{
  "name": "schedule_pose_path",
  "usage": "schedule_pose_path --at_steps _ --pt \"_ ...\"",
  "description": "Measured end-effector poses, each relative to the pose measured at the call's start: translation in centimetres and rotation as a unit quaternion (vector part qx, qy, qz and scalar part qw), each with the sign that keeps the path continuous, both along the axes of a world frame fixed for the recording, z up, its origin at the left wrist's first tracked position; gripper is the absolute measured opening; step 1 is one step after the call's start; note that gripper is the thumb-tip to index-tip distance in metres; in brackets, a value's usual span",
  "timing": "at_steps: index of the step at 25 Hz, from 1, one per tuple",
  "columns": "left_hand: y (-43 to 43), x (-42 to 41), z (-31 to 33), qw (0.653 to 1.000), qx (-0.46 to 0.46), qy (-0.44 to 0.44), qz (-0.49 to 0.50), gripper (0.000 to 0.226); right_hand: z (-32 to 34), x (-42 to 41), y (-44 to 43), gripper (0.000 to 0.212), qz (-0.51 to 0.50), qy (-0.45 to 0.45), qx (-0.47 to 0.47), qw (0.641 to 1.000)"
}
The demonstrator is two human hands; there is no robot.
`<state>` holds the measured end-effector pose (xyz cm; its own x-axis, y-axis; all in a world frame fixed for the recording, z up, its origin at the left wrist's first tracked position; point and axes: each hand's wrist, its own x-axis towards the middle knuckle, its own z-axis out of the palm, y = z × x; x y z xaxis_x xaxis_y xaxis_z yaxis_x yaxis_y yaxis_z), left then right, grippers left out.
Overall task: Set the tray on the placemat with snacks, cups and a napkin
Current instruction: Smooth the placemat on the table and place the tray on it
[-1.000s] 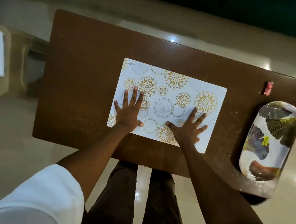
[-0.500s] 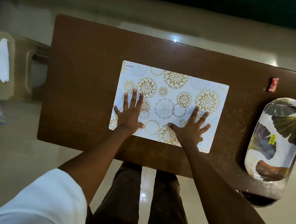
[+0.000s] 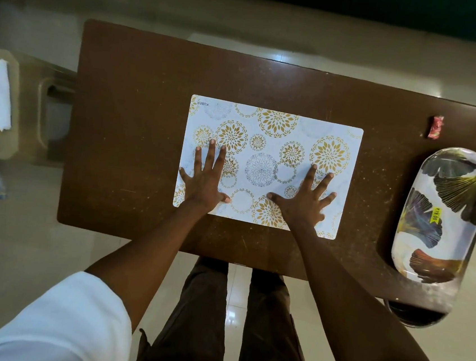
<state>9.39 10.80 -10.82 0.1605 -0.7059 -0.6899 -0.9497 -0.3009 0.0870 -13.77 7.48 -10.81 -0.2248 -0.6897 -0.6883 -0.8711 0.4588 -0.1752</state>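
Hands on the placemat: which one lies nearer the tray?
The right hand, flat on the placemat's tray-side half; the left hand presses the far half. The tray sits untouched at the table's right end.

Both arms reach forward and down from the bottom of the view, bare from the elbow, with white sleeves bunched at the upper arms. The left hand point(image 3: 206, 180) lies flat, palm down, fingers spread and pointing away from the body, thumb angled out to the right. The right hand point(image 3: 305, 200) is flat too, palm down, fingers fanned wide and tilted slightly to the right, thumb stretched left toward the other hand. Neither hand grips anything. The two thumbs point at each other, apart. Both wrists are straight.
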Motion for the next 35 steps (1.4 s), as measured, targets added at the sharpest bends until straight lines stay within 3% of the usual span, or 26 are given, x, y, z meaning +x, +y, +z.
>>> schedule_pose_path --at_steps 35 --pt "-0.4 -0.4 0.2 1.000 -0.003 -0.007 -0.023 0.135 -0.6 -1.4 0.4 0.134 -0.014 -0.004 -0.015 1.000"
